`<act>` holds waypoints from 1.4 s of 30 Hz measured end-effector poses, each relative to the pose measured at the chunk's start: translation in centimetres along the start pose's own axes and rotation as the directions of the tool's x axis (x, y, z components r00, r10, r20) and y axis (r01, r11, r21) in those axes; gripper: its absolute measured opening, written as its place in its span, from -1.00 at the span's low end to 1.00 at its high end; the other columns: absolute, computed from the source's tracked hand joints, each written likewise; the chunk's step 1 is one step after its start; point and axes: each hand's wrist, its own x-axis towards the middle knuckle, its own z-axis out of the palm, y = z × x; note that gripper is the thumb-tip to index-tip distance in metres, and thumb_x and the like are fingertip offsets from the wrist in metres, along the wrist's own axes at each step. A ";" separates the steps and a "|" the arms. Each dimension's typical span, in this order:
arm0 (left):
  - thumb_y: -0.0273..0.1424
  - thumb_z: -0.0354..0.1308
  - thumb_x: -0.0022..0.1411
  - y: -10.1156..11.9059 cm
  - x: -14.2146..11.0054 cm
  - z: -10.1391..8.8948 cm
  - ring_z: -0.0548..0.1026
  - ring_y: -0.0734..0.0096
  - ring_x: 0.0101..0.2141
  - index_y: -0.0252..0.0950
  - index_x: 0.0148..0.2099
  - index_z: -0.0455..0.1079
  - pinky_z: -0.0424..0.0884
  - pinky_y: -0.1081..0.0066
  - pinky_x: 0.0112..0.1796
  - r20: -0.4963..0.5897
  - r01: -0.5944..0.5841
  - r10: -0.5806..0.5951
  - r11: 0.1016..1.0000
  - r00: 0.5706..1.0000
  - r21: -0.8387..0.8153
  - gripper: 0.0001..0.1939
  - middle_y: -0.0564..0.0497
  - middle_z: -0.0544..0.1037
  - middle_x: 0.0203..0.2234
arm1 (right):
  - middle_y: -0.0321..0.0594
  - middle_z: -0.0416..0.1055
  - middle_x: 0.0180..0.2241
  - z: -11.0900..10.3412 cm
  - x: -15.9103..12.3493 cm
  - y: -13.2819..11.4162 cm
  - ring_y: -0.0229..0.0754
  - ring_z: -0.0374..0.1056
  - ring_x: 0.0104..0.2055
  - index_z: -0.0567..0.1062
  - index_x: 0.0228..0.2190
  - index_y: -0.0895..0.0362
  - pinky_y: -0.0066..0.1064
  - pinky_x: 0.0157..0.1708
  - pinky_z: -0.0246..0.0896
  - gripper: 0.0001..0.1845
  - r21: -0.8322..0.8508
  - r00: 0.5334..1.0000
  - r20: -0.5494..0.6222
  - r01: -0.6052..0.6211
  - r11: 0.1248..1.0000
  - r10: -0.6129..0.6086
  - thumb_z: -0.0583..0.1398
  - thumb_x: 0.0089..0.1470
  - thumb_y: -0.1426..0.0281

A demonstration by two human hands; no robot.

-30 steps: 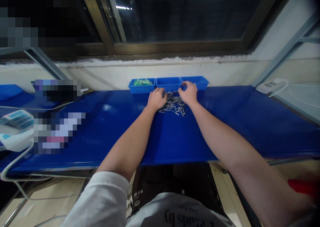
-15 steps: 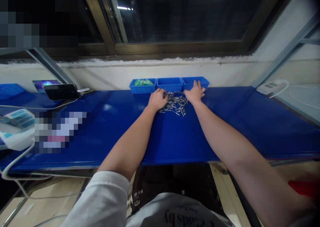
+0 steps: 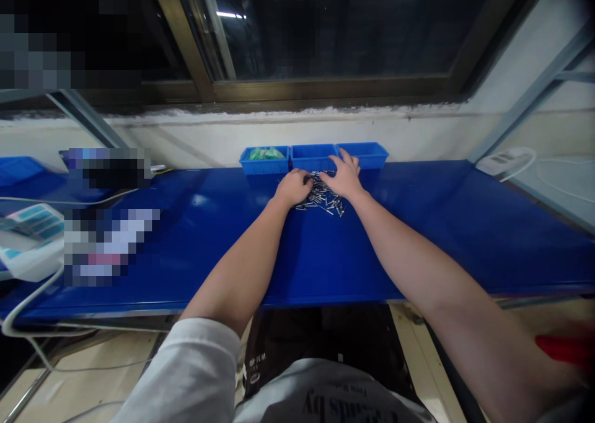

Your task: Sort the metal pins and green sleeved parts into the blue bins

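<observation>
A loose pile of thin silver metal pins (image 3: 323,195), shaped like blind rivets, lies on the blue tabletop (image 3: 320,255). At the pile's left edge is my left hand (image 3: 294,188), its fingers curled in and the thumb close to them. What sits inside that curl is hidden. My right hand (image 3: 346,175) hovers over or rests on the pile's right side, fingers spread, thumb reaching toward the pins. Behind the hands stand three blue bins: a left bin (image 3: 264,167) with green-wrapped contents, a middle bin (image 3: 312,157) and a right bin (image 3: 372,161).
A white device with teal panels (image 3: 35,224) stands at the left, beside a blurred-out patch. White cables (image 3: 21,305) run along that side. A white power strip (image 3: 504,161) lies at the back right. Metal rack posts (image 3: 525,100) rise at both ends.
My right hand has moved left and inward, from in front of the right bin to over the pins. My left hand has stayed nearly still.
</observation>
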 end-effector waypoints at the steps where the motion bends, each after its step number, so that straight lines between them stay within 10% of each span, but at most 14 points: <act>1: -0.30 0.04 0.34 0.0 0.0 0.0 0.49 0.13 0.02 -0.29 0.00 0.50 0.37 0.21 0.08 0.001 -0.002 0.002 1.000 1.000 0.001 -0.70 -0.17 0.53 -0.02 | 0.06 0.10 0.32 0.1 0.0 0.0 0.37 0.00 0.30 0.47 0.07 0.11 0.36 0.19 0.01 -0.40 0.000 1.000 0.012 0.022 1.000 -0.022 0.30 0.02 0.12; 19: -0.32 0.04 0.32 0.0 0.0 0.0 0.48 0.15 0.00 -0.27 -0.11 0.51 0.38 0.22 0.07 0.021 -0.007 0.007 1.000 1.000 0.005 -0.75 -0.15 0.54 -0.09 | -0.02 0.50 -0.21 0.4 0.1 -0.4 0.13 0.39 -0.05 0.63 -0.31 0.10 -0.01 0.04 0.25 -0.73 -0.059 0.959 0.274 0.094 0.994 -0.074 0.30 0.02 0.19; 42: -0.34 0.09 0.32 0.1 -0.1 0.0 0.49 0.12 0.02 -0.31 0.06 0.46 0.38 0.20 0.07 -0.053 -0.045 0.043 0.999 0.998 -0.026 -0.69 -0.18 0.54 0.00 | -0.09 0.52 -0.27 0.5 0.2 -0.7 -0.01 0.39 -0.14 0.53 -0.32 0.11 -0.21 -0.05 0.22 -0.82 0.028 0.972 0.165 0.167 0.986 -0.169 0.13 0.23 0.36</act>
